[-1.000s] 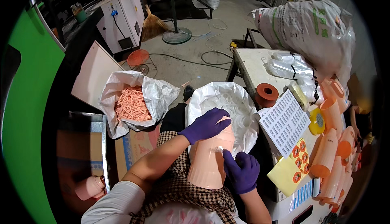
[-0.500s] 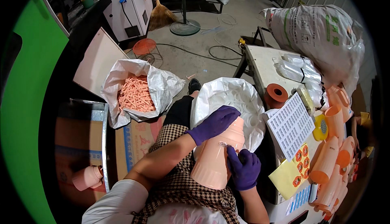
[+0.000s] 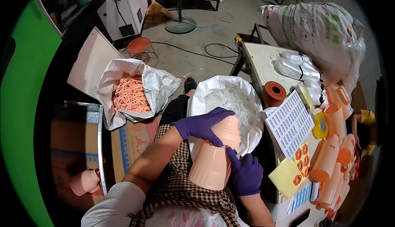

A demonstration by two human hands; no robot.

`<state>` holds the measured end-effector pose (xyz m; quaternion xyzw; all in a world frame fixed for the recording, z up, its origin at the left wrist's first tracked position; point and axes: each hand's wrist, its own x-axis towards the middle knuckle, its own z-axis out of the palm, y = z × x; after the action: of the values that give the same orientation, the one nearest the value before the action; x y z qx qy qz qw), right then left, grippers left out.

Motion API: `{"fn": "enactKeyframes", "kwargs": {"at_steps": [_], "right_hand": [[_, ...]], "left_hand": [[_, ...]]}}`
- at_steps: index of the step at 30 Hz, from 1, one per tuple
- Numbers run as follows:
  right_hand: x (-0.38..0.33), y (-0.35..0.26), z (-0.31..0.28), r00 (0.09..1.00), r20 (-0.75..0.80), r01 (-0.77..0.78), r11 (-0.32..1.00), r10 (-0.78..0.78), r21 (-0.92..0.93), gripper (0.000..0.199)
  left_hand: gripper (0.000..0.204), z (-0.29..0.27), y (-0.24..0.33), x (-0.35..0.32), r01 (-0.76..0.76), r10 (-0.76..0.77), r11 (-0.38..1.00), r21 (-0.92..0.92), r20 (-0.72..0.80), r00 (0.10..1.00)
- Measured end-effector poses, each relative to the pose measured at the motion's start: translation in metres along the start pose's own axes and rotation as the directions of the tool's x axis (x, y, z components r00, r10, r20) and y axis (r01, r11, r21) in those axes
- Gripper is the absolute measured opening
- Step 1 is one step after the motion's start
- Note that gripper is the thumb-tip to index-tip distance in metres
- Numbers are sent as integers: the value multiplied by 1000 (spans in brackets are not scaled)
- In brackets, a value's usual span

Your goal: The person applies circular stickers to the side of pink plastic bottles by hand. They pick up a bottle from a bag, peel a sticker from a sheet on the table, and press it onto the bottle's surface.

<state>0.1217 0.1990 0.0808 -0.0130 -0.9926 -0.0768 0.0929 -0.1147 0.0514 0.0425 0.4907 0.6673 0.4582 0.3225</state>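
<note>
A glossy peach plastic jug-like vessel [image 3: 210, 167], with a stepped narrower end, lies tilted across my lap. My left hand [image 3: 201, 126], in a purple glove, is wrapped over its narrower end, thumb pressed on the side where a small mark shows. My right hand [image 3: 247, 173], also gloved in purple, is at the vessel's right side. Its index finger reaches to the surface by my left thumb, and the other fingers are curled. Something small and dark seems to be in them, too hidden to name.
Before me stands a white sack [image 3: 251, 99] with translucent rings. Left of it, another sack [image 3: 164, 77] holds peach plastic strips. On the right table [image 3: 257, 58] lie a label sheet [image 3: 289, 122], round stickers [image 3: 302, 163], a tape roll [image 3: 274, 93] and several peach vessels [image 3: 327, 157].
My left hand has slid back along the vessel, its thumb now over the small mark. My right index finger has moved up beside it. The whole view has shifted slightly.
</note>
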Motion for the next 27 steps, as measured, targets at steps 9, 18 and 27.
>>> {"fn": "enactKeyframes", "kwargs": {"at_steps": [9, 18, 27], "right_hand": [[20, 152, -12, 880, -404, -297, 953, 248, -61, 73], [-14, 123, -14, 877, 234, -246, -26, 420, 969, 25], [-165, 360, -17, 229, 179, 446, -267, 957, 854, 30]], "left_hand": [[91, 25, 31, -2, -233, 221, 971, -54, -167, 961], [87, 64, 119, 18, -439, 473, 874, 210, -161, 866], [35, 31, 16, -108, -39, 320, 907, 418, -627, 710]]}}
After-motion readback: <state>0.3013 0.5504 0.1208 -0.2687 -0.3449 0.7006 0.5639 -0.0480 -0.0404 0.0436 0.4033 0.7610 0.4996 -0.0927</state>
